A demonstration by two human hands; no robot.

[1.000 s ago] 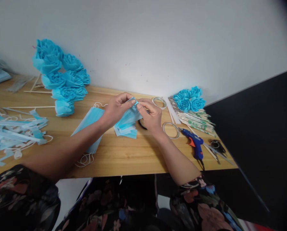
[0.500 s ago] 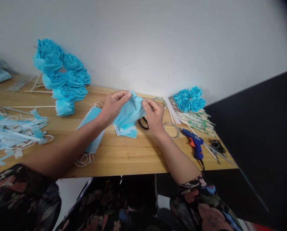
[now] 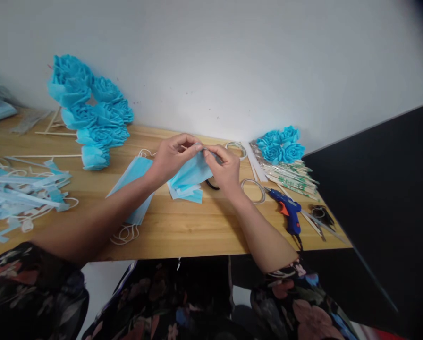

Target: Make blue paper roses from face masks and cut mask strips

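Observation:
My left hand (image 3: pixel 172 158) and my right hand (image 3: pixel 224 167) meet above the middle of the wooden table (image 3: pixel 183 226). Both pinch the top edge of a light blue piece of mask fabric (image 3: pixel 192 172), their fingertips almost touching. The fabric hangs down from the pinch towards a small pile of cut blue fabric pieces (image 3: pixel 186 191) lying on the table. Under my left forearm lies a blue face mask (image 3: pixel 131 182) with white ear loops (image 3: pixel 124 233).
Blue fabric roses on sticks (image 3: pixel 91 113) lie at the back left, a smaller rose bunch (image 3: pixel 280 144) on packed chopsticks (image 3: pixel 289 177) at the right. Tape rolls (image 3: pixel 254 191), a blue glue gun (image 3: pixel 287 212), scissors (image 3: pixel 319 217) and a heap of mask strips (image 3: pixel 20 193) are around.
Half a second ago my hands held the fabric spread apart and raised. Now they have come together and gathered its top edge into a pinch, slightly lower.

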